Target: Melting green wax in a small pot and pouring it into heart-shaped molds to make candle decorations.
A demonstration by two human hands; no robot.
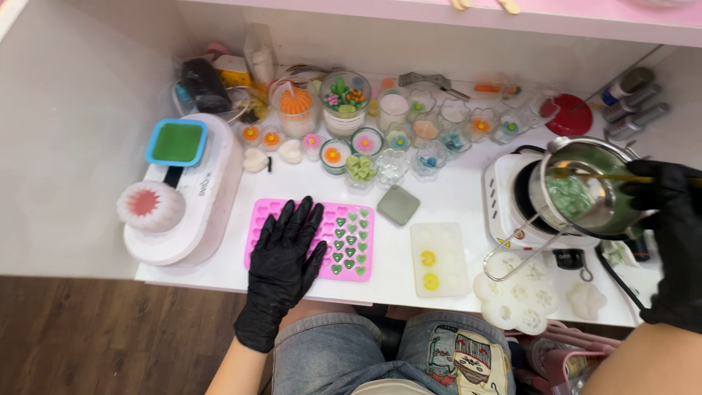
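left hand [285,245] lies flat, fingers spread, on the pink heart mold [344,238]. right hand [669,208] is clamped on a stick, stirring green wax in the steel pot [585,190] on the hot plate [504,205], well off to the mold's right.

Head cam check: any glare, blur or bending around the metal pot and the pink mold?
Head view: bright, even light, soft shadows; metal pot rim shows glare, green contents readable; pink mold sharp beside left hand; right hand cropped at edge; wide-angle bending toward frame borders.

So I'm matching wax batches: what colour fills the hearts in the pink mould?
Green, in the pink silicone mould under the left hand; the head view shows it.
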